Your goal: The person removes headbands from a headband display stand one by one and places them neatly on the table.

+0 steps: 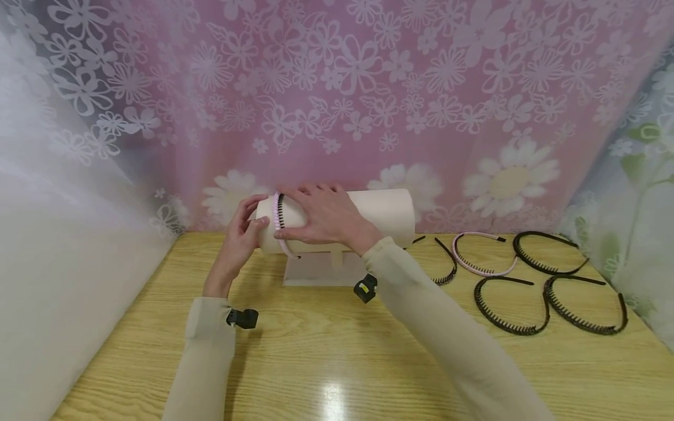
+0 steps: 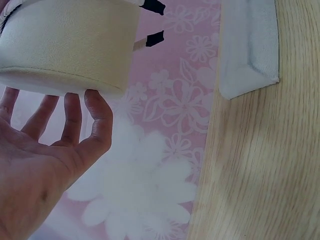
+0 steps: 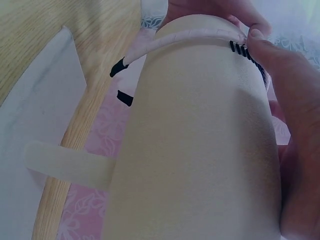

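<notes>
A cream padded display roll (image 1: 381, 213) lies level on a stand with a pale flat base (image 1: 310, 273). Around its left end sits a pink headband (image 1: 276, 211) with dark comb teeth inside; both black tips (image 3: 118, 67) hang below the roll. My left hand (image 1: 239, 237) holds the roll's left end, bent fingertips touching the end face in the left wrist view. My right hand (image 1: 329, 216) reaches across the roll with fingers spread. Its thumb touches the headband, as the right wrist view shows; the fingers behind the roll are partly hidden.
On the right of the wooden table (image 1: 295, 362) lie several toothed headbands: a pink one (image 1: 483, 272), dark ones (image 1: 511, 327), and another (image 1: 446, 279) partly behind the right arm. Flowered curtain (image 1: 326, 117) hangs behind and at both sides.
</notes>
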Available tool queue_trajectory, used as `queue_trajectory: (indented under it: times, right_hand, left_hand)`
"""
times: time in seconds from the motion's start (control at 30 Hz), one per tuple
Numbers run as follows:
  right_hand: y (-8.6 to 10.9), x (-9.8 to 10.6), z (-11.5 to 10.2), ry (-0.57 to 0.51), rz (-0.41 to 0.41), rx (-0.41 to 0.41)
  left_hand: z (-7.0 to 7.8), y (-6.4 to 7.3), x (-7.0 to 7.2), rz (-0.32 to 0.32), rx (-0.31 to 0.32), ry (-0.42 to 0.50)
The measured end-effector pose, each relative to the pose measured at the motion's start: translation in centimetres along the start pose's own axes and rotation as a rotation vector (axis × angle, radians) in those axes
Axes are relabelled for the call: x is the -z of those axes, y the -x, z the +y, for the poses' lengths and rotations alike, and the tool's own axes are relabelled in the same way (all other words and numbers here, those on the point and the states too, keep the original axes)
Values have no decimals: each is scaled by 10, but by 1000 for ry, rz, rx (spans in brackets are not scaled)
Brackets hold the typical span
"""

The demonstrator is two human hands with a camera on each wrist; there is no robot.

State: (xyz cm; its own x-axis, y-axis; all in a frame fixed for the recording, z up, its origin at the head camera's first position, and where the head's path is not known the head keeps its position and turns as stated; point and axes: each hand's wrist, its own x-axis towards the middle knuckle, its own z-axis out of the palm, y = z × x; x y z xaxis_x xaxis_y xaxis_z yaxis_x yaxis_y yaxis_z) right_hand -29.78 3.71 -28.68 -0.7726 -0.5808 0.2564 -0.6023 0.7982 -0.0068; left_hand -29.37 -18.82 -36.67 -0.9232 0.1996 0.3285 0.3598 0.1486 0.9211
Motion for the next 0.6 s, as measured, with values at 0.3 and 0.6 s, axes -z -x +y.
queue_trajectory:
  times: [0.3, 0.6]
  right_hand:
    - [-3, 2, -3, -17, -30, 4]
    - [1, 4, -1, -47, -46, -21]
  left_hand:
    - [0, 1, 1, 13, 5, 3]
    - [0, 1, -2, 12, 0, 10]
